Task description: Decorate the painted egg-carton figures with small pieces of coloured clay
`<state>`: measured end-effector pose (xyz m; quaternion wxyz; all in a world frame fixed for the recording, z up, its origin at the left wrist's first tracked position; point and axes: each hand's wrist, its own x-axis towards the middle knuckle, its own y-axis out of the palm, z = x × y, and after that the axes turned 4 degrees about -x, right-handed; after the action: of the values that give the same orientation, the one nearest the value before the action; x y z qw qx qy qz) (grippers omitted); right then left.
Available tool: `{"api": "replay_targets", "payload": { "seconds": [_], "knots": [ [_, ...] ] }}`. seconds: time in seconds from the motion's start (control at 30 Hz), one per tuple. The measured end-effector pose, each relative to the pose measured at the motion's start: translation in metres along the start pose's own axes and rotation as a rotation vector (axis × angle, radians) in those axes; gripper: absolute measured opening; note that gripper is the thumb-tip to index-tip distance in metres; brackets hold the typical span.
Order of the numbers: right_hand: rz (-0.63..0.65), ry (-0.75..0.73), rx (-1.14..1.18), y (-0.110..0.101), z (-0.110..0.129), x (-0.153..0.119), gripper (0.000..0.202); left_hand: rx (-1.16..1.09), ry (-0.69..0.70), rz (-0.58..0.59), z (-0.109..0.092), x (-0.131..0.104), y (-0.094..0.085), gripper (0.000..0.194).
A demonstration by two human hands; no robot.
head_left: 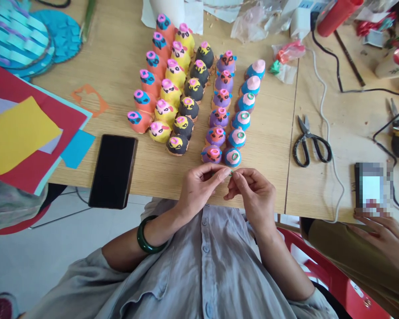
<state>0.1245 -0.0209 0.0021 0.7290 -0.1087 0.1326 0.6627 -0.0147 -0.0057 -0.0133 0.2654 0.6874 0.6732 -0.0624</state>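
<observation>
At the table's front edge, my left hand [202,186] and my right hand [254,192] are closed in pinches with their fingertips almost meeting. Between them is a tiny green piece of clay [231,173], mostly covered by the fingers. Just beyond my fingertips stands a column of blue clay figures [238,138] with pink tops. Several nearer ones carry a green ring, while the two farthest show pink tips alone. Beside them run purple figures [219,117] with orange faces. Farther left are columns of black figures [194,90], yellow figures [170,91] and orange figures [150,81].
A phone [113,172] lies left of my hands, near coloured paper sheets [23,133]. Black-handled scissors [310,144] and a white cable [323,99] lie to the right. Another person's hand [382,235] touches a pixelated device [372,188] at the far right.
</observation>
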Motion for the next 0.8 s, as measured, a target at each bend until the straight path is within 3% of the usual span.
{"api": "replay_targets", "payload": {
  "seconds": [0.13, 0.23, 0.4, 0.5, 0.67, 0.8],
  "knots": [
    [-0.005, -0.032, 0.006, -0.001, 0.004, 0.007, 0.025, -0.028, -0.008, 0.028, -0.006, -0.001, 0.001, 0.038],
    [-0.060, -0.104, -0.049, -0.011, 0.012, 0.025, 0.022, -0.015, 0.108, 0.034, -0.011, 0.001, -0.001, 0.037],
    [-0.265, -0.323, -0.229, -0.043, 0.037, 0.089, 0.016, 0.151, 0.386, -0.053, -0.007, 0.003, -0.015, 0.030],
    [-0.325, -0.401, -0.319, -0.055, 0.052, 0.133, 0.013, 0.319, 0.468, -0.099, -0.001, -0.003, -0.029, 0.030],
    [-0.313, -0.441, -0.374, -0.053, 0.065, 0.187, 0.010, 0.404, 0.472, -0.090, 0.008, -0.013, -0.049, 0.026],
    [-0.299, -0.462, -0.458, -0.044, 0.070, 0.214, 0.009, 0.411, 0.507, -0.045, 0.010, -0.010, -0.053, 0.025]
  ]
}}
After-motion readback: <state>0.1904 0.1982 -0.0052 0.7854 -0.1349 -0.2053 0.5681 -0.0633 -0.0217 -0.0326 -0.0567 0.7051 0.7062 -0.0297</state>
